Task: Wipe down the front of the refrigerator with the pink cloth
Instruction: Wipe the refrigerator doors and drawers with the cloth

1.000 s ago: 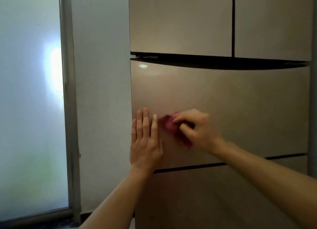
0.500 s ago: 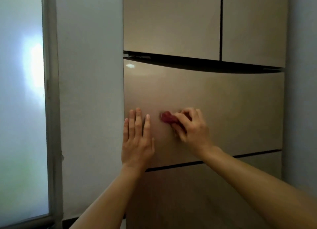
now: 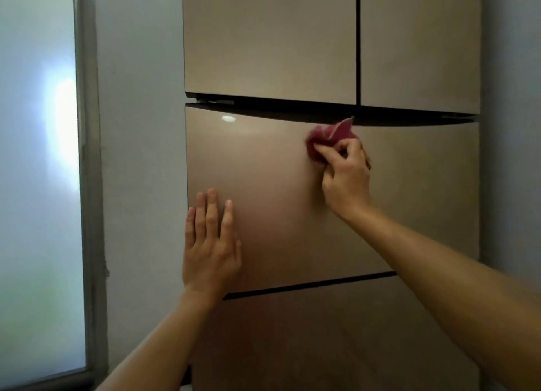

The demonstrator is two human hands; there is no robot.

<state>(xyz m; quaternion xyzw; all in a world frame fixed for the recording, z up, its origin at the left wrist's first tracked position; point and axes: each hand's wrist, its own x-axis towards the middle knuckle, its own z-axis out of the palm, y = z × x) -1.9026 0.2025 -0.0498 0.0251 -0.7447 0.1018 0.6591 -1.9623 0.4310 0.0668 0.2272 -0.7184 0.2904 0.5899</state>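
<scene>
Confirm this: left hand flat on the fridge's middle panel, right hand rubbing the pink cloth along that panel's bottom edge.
Wrong edge. In the head view the right hand holds the pink cloth at the top edge of the middle panel, not the bottom. The left hand does lie flat on it.

— Where did the light come from?
— From the frosted window (image 3: 38, 185) on the left. It glowed white, with 1 patch blown out, while the room stayed dim.
— Any glare?
— 1 small bright spot high on the refrigerator (image 3: 263, 53) drawer front, with a pale sheen around it.
— Sharpness?
— Soft overall. The pink cloth (image 3: 330, 135) and the right hand (image 3: 347, 182) were slightly smeared.
</scene>
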